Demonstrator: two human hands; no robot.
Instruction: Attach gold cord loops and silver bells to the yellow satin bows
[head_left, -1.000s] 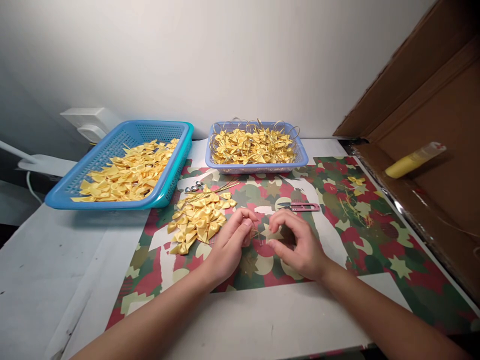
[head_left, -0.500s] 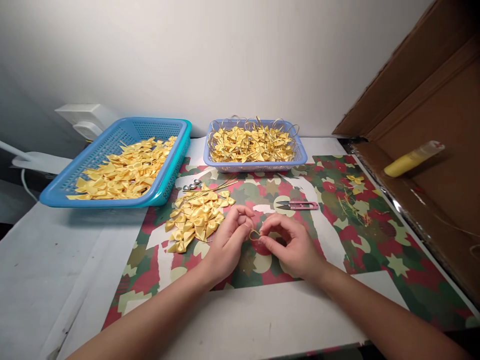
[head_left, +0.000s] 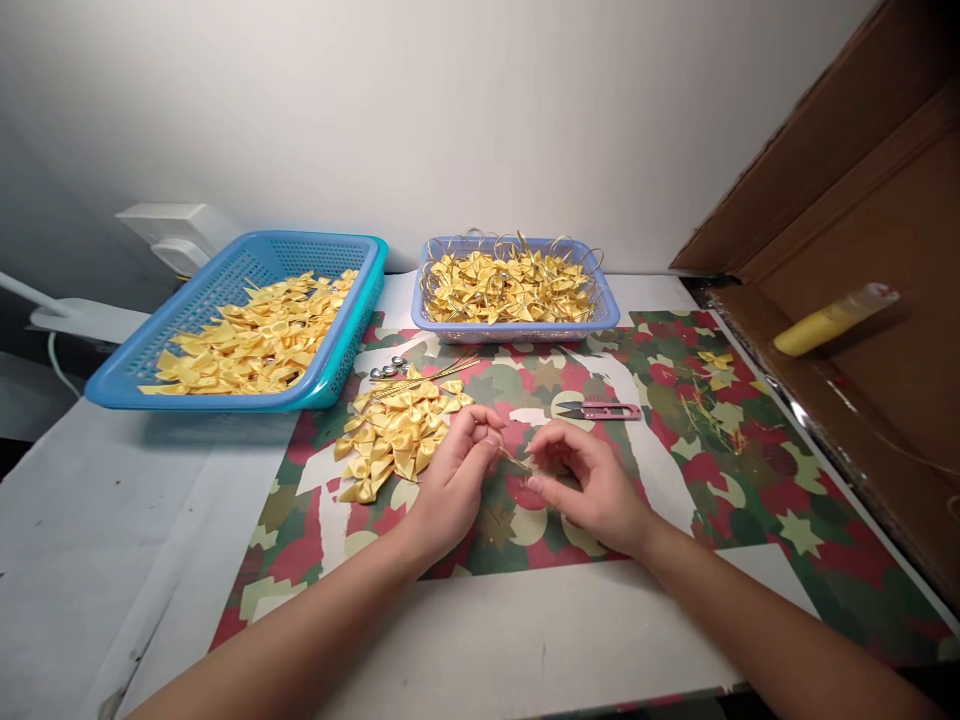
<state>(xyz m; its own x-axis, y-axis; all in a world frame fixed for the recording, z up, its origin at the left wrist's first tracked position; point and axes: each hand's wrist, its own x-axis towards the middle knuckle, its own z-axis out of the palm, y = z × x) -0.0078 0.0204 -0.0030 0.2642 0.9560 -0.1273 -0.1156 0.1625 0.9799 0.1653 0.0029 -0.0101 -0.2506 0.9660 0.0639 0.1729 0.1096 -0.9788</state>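
Observation:
My left hand pinches a thin gold cord between thumb and fingertips. The cord's free part sticks out to the right, toward my right hand. That hand is curled, with a gap between thumb and forefinger; the cord's end lies near this gap and nothing shows gripped there. Left of my left hand lies a pile of yellow satin bows, with several gold cords across its top. Pink-handled thread snips lie just beyond my right hand.
A blue basket of yellow bows stands at left; a smaller basket at the back holds bows with gold loops. Small silvery pieces sit behind the pile. Cord scraps lie right, near a cardboard box and yellow tube.
The cord formed a small loop between both hands; now it is a narrow strand from my left hand. My right thumb and forefinger have parted and moved slightly right.

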